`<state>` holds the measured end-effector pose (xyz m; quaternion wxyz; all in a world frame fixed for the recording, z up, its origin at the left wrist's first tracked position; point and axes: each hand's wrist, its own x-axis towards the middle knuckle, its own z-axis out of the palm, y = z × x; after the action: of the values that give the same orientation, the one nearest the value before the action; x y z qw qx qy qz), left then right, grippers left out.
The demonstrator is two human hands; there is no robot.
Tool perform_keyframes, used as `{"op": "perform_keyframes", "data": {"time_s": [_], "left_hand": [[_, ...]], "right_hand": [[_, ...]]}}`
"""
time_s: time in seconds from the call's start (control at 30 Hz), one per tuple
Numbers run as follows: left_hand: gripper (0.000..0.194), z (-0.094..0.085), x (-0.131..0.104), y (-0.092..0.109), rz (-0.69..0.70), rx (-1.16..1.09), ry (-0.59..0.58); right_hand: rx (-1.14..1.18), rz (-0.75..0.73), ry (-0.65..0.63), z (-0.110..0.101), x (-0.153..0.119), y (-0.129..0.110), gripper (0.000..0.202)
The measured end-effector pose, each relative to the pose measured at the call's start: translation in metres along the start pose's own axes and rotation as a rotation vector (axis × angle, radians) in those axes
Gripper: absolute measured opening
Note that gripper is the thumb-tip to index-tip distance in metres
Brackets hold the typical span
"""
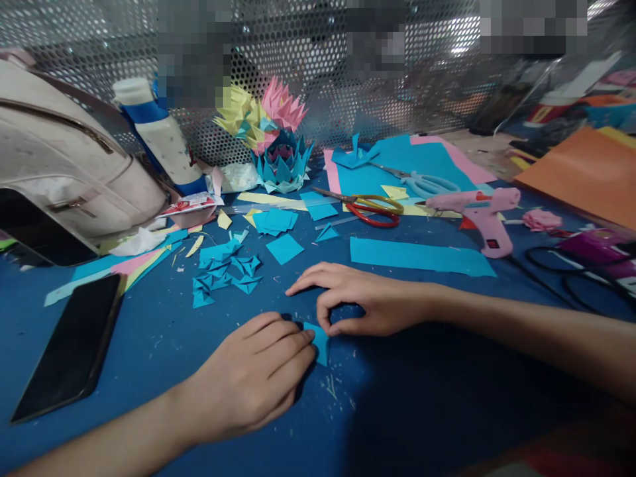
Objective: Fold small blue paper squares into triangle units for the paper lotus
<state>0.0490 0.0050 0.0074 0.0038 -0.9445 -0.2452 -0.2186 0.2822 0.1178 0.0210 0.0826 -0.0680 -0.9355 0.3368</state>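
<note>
A small folded piece of blue paper (320,346) lies on the blue table between my two hands. My left hand (263,371) has its fingers held together, with the fingertips on the paper's left edge; its thumb is hidden. From the right, my right hand (368,298) pinches the paper's upper right edge between thumb and index finger, its other fingers stretched out to the left. Beyond my hands are several folded blue paper pieces (221,268) in a cluster. A blue paper square (285,249) lies near them, with a stack of blue squares (275,222) behind it.
A blue paper strip (417,255) lies behind my right hand. Farther back are red-and-yellow-handled scissors (375,211), light blue scissors (427,184), a pink glue gun (489,212) and folded paper flowers (281,156). To the left are a phone (74,344), a bottle (161,139) and a bag (64,146).
</note>
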Motion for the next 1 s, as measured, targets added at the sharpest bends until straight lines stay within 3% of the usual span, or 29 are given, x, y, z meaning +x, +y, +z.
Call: {"op": "perform_keyframes", "data": {"time_s": [0.7,1.0], "left_hand": [[0.029,0.001,0.002,-0.002,0.000,-0.014,0.006],[0.028,0.001,0.001,-0.001,0.002,-0.023,0.002]], "right_hand": [[0.004,-0.023,0.129,0.010,0.002,0.010,0.019],[-0.197,-0.175,0.137,0.014,-0.001,0.012,0.024]]}}
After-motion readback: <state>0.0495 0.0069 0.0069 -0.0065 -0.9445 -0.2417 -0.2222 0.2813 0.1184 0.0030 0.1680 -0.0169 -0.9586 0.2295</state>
